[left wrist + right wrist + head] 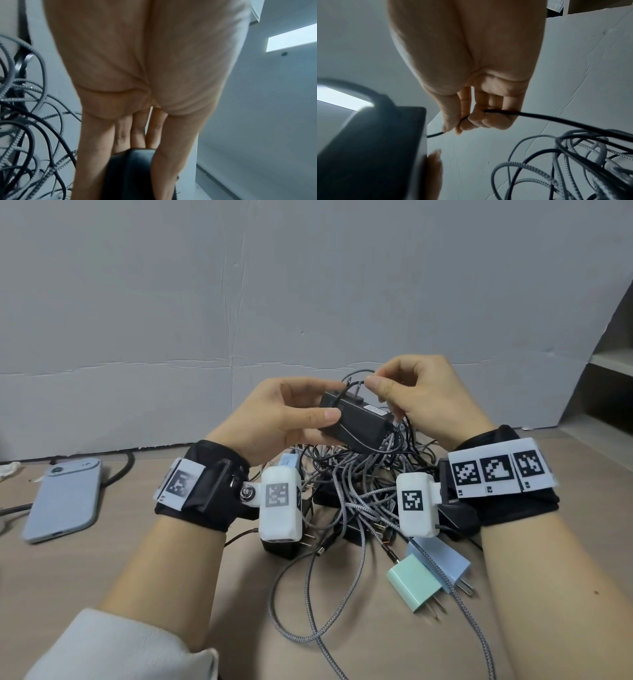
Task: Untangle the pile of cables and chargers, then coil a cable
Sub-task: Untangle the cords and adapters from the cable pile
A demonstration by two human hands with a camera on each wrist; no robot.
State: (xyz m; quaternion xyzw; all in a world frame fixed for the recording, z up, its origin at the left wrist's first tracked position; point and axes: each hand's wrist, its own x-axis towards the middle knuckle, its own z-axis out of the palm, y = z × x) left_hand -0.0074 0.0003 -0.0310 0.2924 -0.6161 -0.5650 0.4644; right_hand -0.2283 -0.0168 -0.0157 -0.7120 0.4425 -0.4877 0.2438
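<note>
My left hand [291, 416] grips a black power adapter [356, 419] lifted above the tangled pile of grey braided and black cables [356, 487] on the tan table [102, 559]. The adapter [130, 171] sits between thumb and fingers in the left wrist view. My right hand [411, 395] pinches a thin black cable [356, 374] looped over the adapter's top. In the right wrist view that cable [539, 116] runs through my curled fingers [481, 119], beside the adapter [373, 152].
A mint green plug charger [416, 583] and a pale blue one [442, 563] lie at the pile's front right. A light blue phone [65, 498] lies at the left. A grey wall [239, 285] stands behind; shelves [613, 364] at the right.
</note>
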